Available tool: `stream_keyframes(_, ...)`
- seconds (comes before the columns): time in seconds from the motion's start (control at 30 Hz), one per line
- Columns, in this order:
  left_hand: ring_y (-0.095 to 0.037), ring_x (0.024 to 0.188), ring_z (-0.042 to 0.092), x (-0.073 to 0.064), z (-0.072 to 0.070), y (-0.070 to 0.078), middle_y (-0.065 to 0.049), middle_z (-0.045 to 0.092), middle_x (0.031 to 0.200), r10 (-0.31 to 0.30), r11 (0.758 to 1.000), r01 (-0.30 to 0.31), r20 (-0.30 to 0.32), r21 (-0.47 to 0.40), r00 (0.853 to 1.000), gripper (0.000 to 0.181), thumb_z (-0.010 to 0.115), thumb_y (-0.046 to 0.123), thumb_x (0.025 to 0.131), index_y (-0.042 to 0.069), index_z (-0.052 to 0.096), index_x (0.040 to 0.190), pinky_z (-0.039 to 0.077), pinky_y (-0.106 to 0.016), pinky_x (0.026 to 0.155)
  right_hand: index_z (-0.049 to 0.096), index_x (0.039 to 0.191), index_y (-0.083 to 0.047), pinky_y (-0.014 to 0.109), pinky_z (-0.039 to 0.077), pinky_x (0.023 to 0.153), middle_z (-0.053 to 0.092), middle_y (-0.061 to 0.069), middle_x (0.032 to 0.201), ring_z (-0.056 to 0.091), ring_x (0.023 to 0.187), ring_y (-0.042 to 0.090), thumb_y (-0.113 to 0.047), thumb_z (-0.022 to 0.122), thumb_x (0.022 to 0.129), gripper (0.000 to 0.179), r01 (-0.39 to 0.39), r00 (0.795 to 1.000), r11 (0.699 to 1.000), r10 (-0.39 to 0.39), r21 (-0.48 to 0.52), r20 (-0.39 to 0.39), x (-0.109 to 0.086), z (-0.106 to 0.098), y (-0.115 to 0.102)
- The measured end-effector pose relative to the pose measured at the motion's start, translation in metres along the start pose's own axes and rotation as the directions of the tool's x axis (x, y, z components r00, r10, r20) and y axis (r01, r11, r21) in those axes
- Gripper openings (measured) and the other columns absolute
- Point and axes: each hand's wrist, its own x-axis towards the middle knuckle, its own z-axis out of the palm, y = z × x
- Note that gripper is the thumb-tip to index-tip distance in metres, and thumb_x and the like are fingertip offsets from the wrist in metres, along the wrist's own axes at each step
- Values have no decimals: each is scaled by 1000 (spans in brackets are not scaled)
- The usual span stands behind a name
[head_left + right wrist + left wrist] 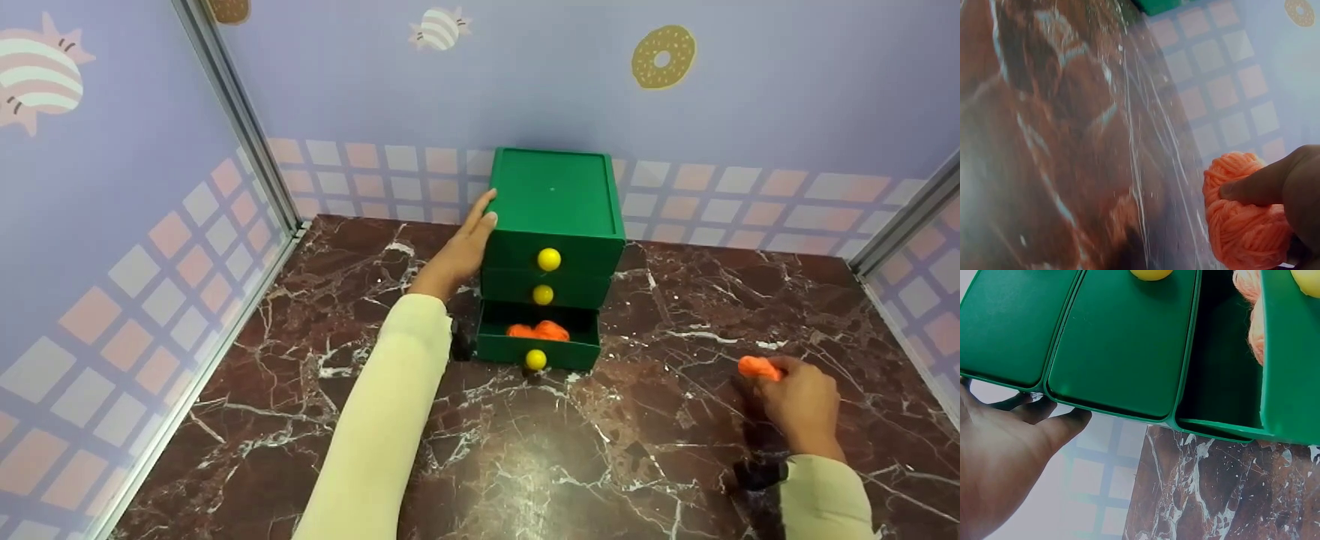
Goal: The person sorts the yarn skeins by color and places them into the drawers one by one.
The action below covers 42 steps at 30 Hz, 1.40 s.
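A small green chest of drawers (pixel 555 195) with yellow round knobs stands near the back wall. Its bottom drawer (pixel 499 349) is pulled out, and orange balls of yarn (pixel 551 331) lie inside. My left hand (pixel 463 251) rests against the chest's left side, fingers extended; the left wrist view shows the fingertips (pixel 1075 417) touching that side. Off to the right, my right hand (pixel 802 397) pinches an orange ball of yarn (pixel 1244 225) between thumb and fingers. The thumb presses into the strands, while the other fingers are mostly hidden.
The dark red marbled tabletop (pixel 540 465) spreads around the chest. Behind it rises a lilac wall (pixel 525 75) printed with sweets and pink and white squares. Panels with metal edge strips (pixel 247 120) close in the left and right sides.
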Motion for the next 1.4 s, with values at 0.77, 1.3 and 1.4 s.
stream_keyframes(0.77, -32, 151, 10, -2, 0, -2, 5, 6, 165, 67, 998, -67, -1, 2, 998, 52, 24, 56, 103, 52, 7, 151, 13, -58, 118, 75, 95, -1, 30, 40, 54, 73, 13, 72, 61, 59, 23, -11, 78, 80, 18, 163, 985, 977, -153, 136, -84, 0, 9, -54)
stream_keyframes(1.3, -33, 150, 11, -27, -2, 28, 0, 5, 165, 17, 1000, -17, 35, 6, 999, 53, 23, 44, 106, 40, 4, 156, 16, -56, 118, 76, 96, -4, 35, 42, 60, 71, 12, 73, 58, 63, 23, -6, 77, 79, 17, 193, 980, 963, -179, 186, -90, 1, 15, -86)
stream_keyframes(1.4, -32, 151, 11, -29, -2, 29, 0, 5, 165, 13, 1000, -14, 33, 12, 999, 53, 23, 43, 106, 40, 4, 156, 16, -56, 118, 76, 97, -4, 37, 43, 62, 72, 13, 75, 60, 64, 25, -3, 76, 78, 19, 208, 976, 960, -192, 187, -99, 2, 16, -90)
